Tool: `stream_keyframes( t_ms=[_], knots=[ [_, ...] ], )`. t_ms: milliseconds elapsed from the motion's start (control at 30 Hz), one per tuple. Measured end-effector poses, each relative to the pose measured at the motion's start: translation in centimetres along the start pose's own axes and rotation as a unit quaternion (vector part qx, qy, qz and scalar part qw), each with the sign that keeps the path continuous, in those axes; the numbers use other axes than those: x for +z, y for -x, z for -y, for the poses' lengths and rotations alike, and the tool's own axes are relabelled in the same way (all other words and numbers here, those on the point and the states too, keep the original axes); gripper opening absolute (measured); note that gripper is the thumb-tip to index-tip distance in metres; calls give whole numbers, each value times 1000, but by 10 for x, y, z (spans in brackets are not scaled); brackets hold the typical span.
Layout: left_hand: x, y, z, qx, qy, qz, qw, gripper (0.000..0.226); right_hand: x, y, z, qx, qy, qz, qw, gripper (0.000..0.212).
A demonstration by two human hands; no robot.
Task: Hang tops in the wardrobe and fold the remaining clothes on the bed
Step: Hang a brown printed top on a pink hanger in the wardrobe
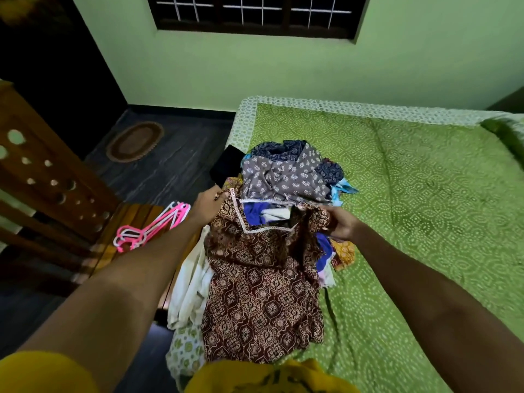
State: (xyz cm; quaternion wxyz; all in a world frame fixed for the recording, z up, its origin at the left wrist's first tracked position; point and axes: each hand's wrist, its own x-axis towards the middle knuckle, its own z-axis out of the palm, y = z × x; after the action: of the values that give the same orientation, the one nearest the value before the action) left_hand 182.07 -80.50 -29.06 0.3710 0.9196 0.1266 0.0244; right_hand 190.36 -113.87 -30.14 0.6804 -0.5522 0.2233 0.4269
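Yellow sleeves (42,370) frame a maroon block-printed cotton top (262,290), pinched at its lace-trimmed shoulders by the left hand (207,205) and right hand (341,224) and held over the bed's (425,222) rumpled clothes pile (286,174).

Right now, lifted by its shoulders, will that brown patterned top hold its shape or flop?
Probably flop: the brown patterned top already sags and wrinkles between the left hand and right hand. It looks thin, so likely light.

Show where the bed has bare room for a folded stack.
Free: green patterned bedspread right of the clothes pile, out to the pillow. Crowded: the bed's left edge, where both hands hold the brown printed top.
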Motion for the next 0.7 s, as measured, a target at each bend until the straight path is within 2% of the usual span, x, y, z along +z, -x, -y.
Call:
stream_keyframes(
  t_ms=[67, 133, 200, 267, 300, 333, 400, 433, 467, 500, 567, 600, 633, 700],
  knots=[
    [0, 1, -3, -20, 8, 47, 999, 22, -10, -2, 6, 5, 13, 27, 1000, 18],
    [-1, 2, -6, -54, 24, 145, 988, 22, -21, -12, 12, 90, 123, 57, 987, 28],
    [-2, 2, -7, -89, -4, 246, 965, 31, -32, -26, 18, 174, 283, 55, 942, 33],
    [-3, -2, -5, -98, -83, 284, 950, 41, -30, -36, 28, 195, 387, 31, 901, 19],
    [-3, -7, -4, -92, -130, 275, 948, 43, -23, -35, 34, 177, 398, 2, 900, 24],
    [-3, -13, -2, -82, -168, 247, 951, 43, -14, -31, 39, 137, 373, -38, 917, 28],
    [4, -28, 5, -71, -172, 158, 970, 35, 1, -41, 51, 7, 225, -93, 970, 34],
    [7, -35, 5, -66, -144, 116, 981, 28, 9, -43, 55, -50, 157, -117, 979, 34],
    [11, -42, 4, -60, -116, 90, 987, 20, 13, -52, 57, -95, 125, -150, 976, 30],
    [16, -49, 4, -59, -98, 84, 990, 17, 20, -55, 58, -124, 141, -198, 962, 25],
    [26, -57, 2, -70, -102, 109, 986, 39, 26, -66, 53, -169, 227, -269, 920, 18],
    [30, -57, -1, -63, -106, 128, 984, 41, 29, -70, 50, -183, 280, -259, 906, 16],
    [33, -54, -3, -58, -100, 159, 981, 33, 36, -71, 44, -174, 337, -221, 898, 15],
    [39, -43, 3, -45, -109, 238, 964, 17, 47, -77, 25, -104, 394, -129, 904, 13]
  ],
)
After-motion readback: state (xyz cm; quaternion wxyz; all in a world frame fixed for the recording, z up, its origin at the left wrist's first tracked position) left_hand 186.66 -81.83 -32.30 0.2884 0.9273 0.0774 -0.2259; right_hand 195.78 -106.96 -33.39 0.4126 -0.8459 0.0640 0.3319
